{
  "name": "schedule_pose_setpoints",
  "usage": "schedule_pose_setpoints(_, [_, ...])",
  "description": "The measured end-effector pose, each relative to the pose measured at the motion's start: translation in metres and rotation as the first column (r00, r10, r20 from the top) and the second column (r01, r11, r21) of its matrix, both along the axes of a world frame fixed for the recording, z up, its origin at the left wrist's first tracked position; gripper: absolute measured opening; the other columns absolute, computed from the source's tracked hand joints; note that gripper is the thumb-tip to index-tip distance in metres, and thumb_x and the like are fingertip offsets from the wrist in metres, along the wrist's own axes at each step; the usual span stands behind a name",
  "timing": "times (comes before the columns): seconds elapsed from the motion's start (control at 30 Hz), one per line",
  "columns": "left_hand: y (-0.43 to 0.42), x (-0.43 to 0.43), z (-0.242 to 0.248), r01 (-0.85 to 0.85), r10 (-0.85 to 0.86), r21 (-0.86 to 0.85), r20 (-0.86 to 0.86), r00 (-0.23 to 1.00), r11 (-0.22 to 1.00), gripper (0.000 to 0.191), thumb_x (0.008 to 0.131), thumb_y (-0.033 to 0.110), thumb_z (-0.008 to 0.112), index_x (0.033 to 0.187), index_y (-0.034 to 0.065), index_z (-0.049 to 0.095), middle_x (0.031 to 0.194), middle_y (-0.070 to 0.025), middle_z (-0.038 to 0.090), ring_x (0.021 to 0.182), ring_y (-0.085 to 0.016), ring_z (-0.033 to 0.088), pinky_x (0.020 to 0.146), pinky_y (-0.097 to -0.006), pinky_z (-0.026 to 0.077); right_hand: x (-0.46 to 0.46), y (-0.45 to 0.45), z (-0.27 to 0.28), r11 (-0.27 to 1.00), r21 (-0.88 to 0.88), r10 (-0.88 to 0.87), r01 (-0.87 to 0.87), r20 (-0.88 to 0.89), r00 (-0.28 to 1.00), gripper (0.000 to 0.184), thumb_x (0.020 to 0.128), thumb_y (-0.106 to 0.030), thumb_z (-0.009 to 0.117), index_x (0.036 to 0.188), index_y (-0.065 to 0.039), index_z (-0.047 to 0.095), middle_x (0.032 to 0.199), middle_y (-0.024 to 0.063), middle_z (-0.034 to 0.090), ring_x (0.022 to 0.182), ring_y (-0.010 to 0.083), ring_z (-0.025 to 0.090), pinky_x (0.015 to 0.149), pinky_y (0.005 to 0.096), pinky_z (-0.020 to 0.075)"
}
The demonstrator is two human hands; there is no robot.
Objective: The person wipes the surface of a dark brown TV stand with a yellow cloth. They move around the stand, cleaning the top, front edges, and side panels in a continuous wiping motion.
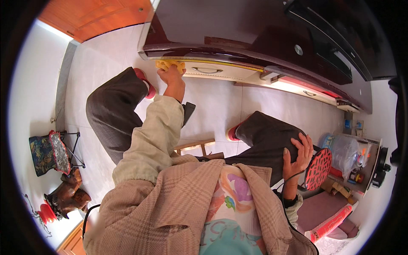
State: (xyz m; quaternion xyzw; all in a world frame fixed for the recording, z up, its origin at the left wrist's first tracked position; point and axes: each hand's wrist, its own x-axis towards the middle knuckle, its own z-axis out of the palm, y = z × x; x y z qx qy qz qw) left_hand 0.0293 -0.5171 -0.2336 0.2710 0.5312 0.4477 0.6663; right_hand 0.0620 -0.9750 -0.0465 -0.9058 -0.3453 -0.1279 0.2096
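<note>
My left hand (pixel 172 76) grips a bunched yellow cloth (pixel 169 64). It holds the cloth against the left end of a cabinet's cream drawer front (pixel 236 75), just under the overhanging glossy dark top (pixel 204 32). A curved metal handle (pixel 207 70) sits to the right of the cloth. On my left wrist is a black strap, with a dark flat device (pixel 188 112) beside it. My right hand (pixel 298 156) rests on my right knee (pixel 271 137), fingers apart, holding nothing. Both legs are bent and spread before the cabinet.
A red spotted round seat (pixel 318 169) stands right of my right hand, near a large clear water bottle (pixel 341 154). At left are a folding stool (pixel 43 154) and a carved brown wooden object (pixel 68 191). A wooden frame (pixel 195 146) lies low between my legs.
</note>
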Motion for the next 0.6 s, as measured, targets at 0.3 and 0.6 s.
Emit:
schedule_pose_setpoints(0.3, [-0.107,0.076,0.006,0.329,-0.314,-0.173,0.108,0.943,0.928,0.041,0.091,-0.003,0.057,0.123,0.0145,0.038,0.123,-0.0126,0.056,0.099,-0.035,0.066,0.067,-0.0503,0.061,0.006,-0.012,-0.002,0.999,0.026,-0.026,0.027,-0.032,0.999,0.032,0.074,-0.018,0.075,0.102,-0.005,0.071,0.127,0.0136,0.064,0.129,0.0397,0.05,0.106,0.0533,0.0377])
schedule_pose_setpoints(0.6, [-0.197,0.169,0.01,0.658,-0.6,-0.345,0.273,0.752,0.669,0.039,0.093,0.0,0.054,0.127,0.0147,0.044,0.121,-0.0123,0.06,0.097,-0.032,0.067,0.068,-0.0479,0.06,0.009,-0.029,-0.007,0.998,0.02,-0.053,0.055,-0.068,0.996,0.034,0.071,-0.018,0.076,0.103,-0.006,0.072,0.128,0.0136,0.063,0.13,0.0403,0.049,0.108,0.0543,0.0361])
